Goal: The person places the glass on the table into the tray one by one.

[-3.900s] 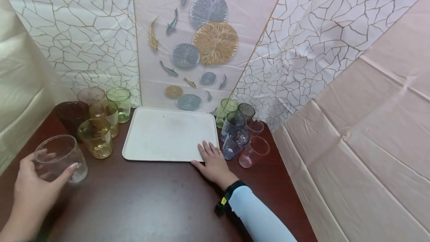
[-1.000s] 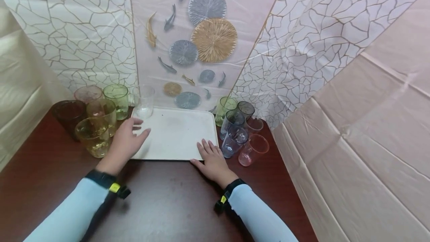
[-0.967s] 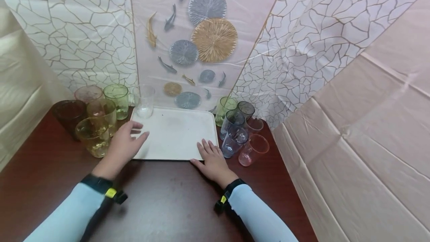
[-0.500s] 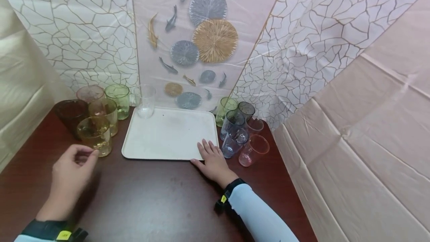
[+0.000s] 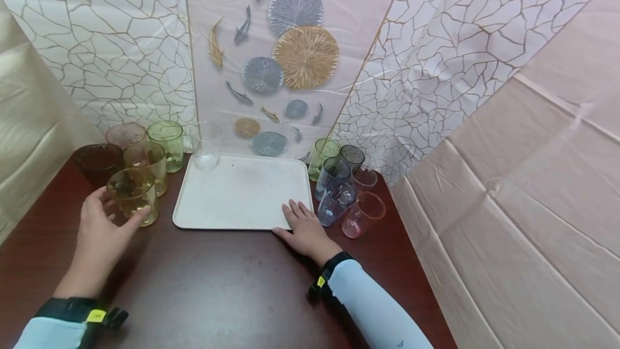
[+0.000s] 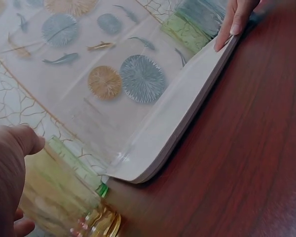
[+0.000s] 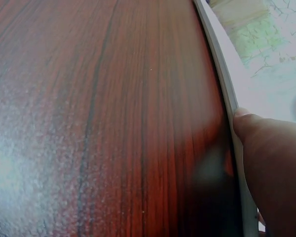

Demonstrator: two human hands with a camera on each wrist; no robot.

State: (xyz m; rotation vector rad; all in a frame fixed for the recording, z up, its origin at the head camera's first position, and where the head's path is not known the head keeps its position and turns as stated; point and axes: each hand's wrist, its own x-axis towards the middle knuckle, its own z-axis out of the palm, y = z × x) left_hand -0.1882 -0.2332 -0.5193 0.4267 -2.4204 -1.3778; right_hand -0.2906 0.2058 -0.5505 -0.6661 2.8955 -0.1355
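My left hand (image 5: pixel 99 230) curls round a yellow glass (image 5: pixel 133 198) at the front of the left-hand group, thumb on its near right side and fingers on its left. The glass stands upright on the table. In the left wrist view, the thumb and fingertips show beside the yellow glass (image 6: pixel 59 197). My right hand (image 5: pixel 307 233) lies with straight fingers on the front right corner of a white tray (image 5: pixel 242 193), thumb at its front edge. A clear glass (image 5: pixel 207 147) stands upright at the tray's back left corner.
Behind the yellow glass stand an amber glass (image 5: pixel 155 168), a dark brown glass (image 5: pixel 97 163), a pink glass (image 5: pixel 125 133) and a green glass (image 5: pixel 167 147). Right of the tray are several tinted glasses, including a blue one (image 5: pixel 334 203) and a red-rimmed one (image 5: pixel 360 217). Patterned cloth (image 5: pixel 305 58) hangs behind.
The clear glass, earlier in my left hand, now stands on the tray. My left hand has drawn back left from it and closed round the yellow glass. The right hand keeps its place.
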